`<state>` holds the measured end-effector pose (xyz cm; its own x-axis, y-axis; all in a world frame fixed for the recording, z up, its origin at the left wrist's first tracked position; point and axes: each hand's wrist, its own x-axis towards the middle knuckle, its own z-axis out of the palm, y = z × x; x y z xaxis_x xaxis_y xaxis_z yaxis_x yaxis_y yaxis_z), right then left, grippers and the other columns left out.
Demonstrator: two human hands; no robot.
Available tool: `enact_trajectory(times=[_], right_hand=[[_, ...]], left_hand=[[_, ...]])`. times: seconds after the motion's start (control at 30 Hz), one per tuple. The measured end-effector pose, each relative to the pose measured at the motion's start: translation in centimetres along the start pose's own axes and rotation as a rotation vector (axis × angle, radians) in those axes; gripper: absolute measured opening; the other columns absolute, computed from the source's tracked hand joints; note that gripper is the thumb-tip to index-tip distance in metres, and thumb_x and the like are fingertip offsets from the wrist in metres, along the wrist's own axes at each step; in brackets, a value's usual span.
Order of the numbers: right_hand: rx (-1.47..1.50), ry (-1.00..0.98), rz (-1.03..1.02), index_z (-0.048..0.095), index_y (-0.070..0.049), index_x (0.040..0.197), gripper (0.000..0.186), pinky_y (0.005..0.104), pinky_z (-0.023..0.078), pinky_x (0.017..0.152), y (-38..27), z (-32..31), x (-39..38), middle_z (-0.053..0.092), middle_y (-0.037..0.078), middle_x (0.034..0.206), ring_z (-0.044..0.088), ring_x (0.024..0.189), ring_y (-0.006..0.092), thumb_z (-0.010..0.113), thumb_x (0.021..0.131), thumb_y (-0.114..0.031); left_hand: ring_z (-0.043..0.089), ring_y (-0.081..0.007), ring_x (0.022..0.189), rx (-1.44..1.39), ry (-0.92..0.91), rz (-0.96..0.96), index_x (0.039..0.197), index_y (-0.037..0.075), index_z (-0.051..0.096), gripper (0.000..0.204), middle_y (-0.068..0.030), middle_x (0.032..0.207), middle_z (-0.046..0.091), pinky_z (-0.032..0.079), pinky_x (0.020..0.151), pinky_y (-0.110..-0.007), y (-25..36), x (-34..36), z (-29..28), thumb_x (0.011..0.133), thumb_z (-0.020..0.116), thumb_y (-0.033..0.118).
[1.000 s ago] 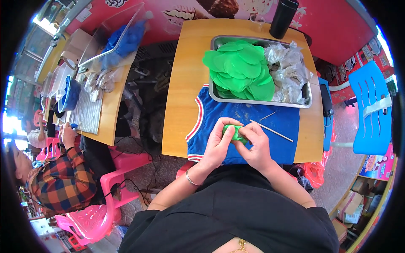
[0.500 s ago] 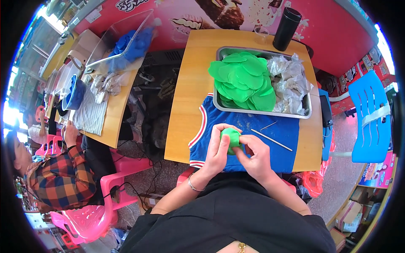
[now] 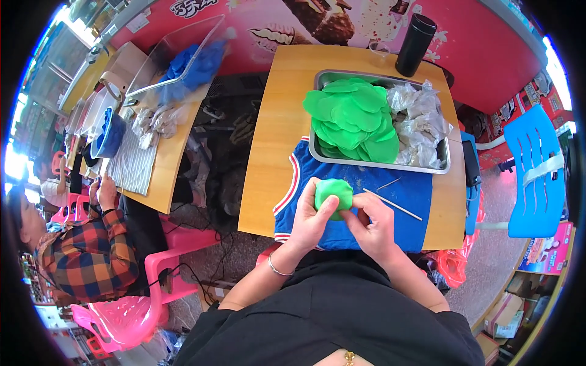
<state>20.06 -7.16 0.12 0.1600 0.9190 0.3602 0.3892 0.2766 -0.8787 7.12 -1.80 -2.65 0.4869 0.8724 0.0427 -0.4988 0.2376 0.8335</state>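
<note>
A round green ball-like thing (image 3: 333, 194), smooth and stretchy-looking, is held over the blue cloth (image 3: 403, 227). My left hand (image 3: 309, 218) is closed around its left side, thumb across its front. With thumb and fingers together, my right hand (image 3: 372, 224) pinches at its lower right edge. Just beyond my hands, a metal tray (image 3: 382, 162) holds a heap of thin flat green discs (image 3: 351, 116) on its left. Crumpled clear plastic bags with pale contents (image 3: 420, 125) fill its right side. A thin pale stick (image 3: 392, 204) lies on the cloth beside my right hand.
Behind the tray stand a black bottle (image 3: 416, 46) and a clear cup (image 3: 378, 49) on the wooden table (image 3: 259, 152). A blue chair (image 3: 534, 174) is at the right. On the left, a person in a checked shirt (image 3: 88, 256) sits on a pink chair (image 3: 180, 253) beside another table.
The green thing has turned in my hands and shows a wider, rounder face. My right hand's fingers have shifted to its lower edge. The tray and its contents stay put.
</note>
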Motion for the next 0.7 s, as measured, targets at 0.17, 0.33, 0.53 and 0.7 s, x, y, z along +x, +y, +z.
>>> enact_trajectory(times=[0.17, 0.33, 0.53, 0.7], right_hand=[[0.001, -0.04, 0.051, 0.059, -0.002, 0.089, 0.017, 0.0248, 0.04, 0.049, -0.8, 0.0, 0.4, 0.055, 0.007, 0.077, 0.05, 0.057, 0.0138, 0.065, 0.073, 0.001], [-0.062, -0.081, -0.043, 0.058, -0.001, 0.085, 0.019, 0.0261, 0.04, 0.05, -0.4, 0.0, 0.3, 0.052, 0.007, 0.078, 0.049, 0.058, 0.0155, 0.068, 0.07, -0.003], [-0.193, -0.131, -0.049, 0.058, -0.001, 0.087, 0.03, 0.0298, 0.045, 0.054, -0.2, -0.3, -0.6, 0.051, 0.009, 0.081, 0.054, 0.065, 0.0208, 0.075, 0.066, -0.014], [-0.218, -0.183, -0.038, 0.059, -0.001, 0.096, 0.037, 0.0308, 0.046, 0.057, -0.1, -0.1, -0.4, 0.05, 0.011, 0.087, 0.054, 0.069, 0.0228, 0.075, 0.067, -0.019]], left_hand=[[0.047, -0.0049, 0.081, 0.037, 0.111, 0.023, 0.101, 0.006, 0.045, 0.016, -0.0005, 0.091, 0.05, 0.04, 0.071, -0.019, -0.2, 0.1, 0.3, 0.091, 0.052, 0.016], [0.046, -0.0038, 0.077, 0.041, 0.091, 0.023, 0.098, 0.006, 0.045, 0.016, 0.0003, 0.087, 0.05, 0.04, 0.067, -0.018, -0.4, 0.1, 0.1, 0.092, 0.05, 0.02], [0.046, -0.0031, 0.071, 0.103, 0.096, 0.076, 0.096, 0.006, 0.044, 0.015, 0.0007, 0.082, 0.05, 0.039, 0.061, -0.017, -0.5, -0.1, 0.2, 0.093, 0.05, 0.02], [0.047, -0.0034, 0.071, 0.003, 0.21, 0.102, 0.097, 0.007, 0.043, 0.016, 0.0004, 0.082, 0.051, 0.04, 0.062, -0.017, -0.5, -0.5, 1.3, 0.093, 0.049, 0.021]])
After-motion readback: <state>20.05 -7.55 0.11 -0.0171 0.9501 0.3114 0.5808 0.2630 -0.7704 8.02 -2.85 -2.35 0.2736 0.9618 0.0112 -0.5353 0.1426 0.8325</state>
